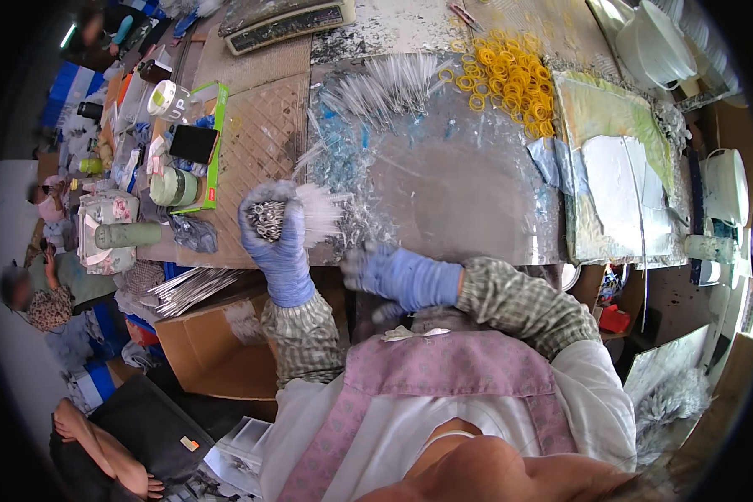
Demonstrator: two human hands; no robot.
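My left hand (278, 243), in a blue glove, is wrapped round a bundle of thin metallic sticks (267, 220), whose grey ends face up. Thin clear plastic strips (320, 213) fan out just right of that hand; whether they belong to the bundle I cannot tell. My right hand (402, 279), also gloved in blue, is at the table's near edge, right of the left hand. Motion blurs its fingers, and nothing can be made out in them. Farther back lies a pile of long clear plastic strips (393, 84), with a heap of yellow rubber bands (510, 77) beside it.
A worn board with a white sheet (615, 180) lies at the right. On the left, a green-edged tray (213, 159) holds a phone (194, 144) and a jar. Below the table's left edge are thin metal rods (194, 289) and a cardboard box (217, 351). Other people sit at far left.
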